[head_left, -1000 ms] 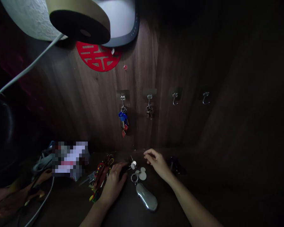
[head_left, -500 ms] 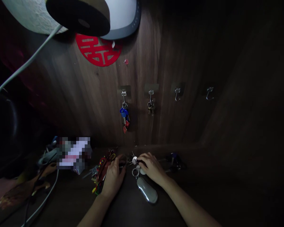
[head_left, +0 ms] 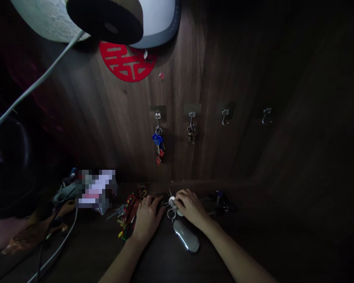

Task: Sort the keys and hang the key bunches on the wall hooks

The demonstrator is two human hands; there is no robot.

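Observation:
On the dark wooden surface, my left hand [head_left: 147,220] lies just right of a bundle of colourful beaded and red cords [head_left: 131,208]. Its fingers curl down over something dark that I cannot make out. My right hand [head_left: 191,208] pinches at a bunch of keys [head_left: 172,201] lying between the two hands; its fingertips are partly hidden. A metal ring [head_left: 171,214] joins these keys to a shiny silver key fob [head_left: 186,236], which rests flat below the right hand.
Blue-tagged keys [head_left: 158,139] and a smaller key bunch [head_left: 191,133] hang from wall hooks. Two bare hooks [head_left: 225,117] are further right. Dark keys [head_left: 220,201] lie right of my hands. A blurred box [head_left: 96,190] and white cable [head_left: 66,236] are left.
The view has shifted slightly, so the scene sits a little further right. My left hand has moved slightly towards the silver keys; my right hand stays by them.

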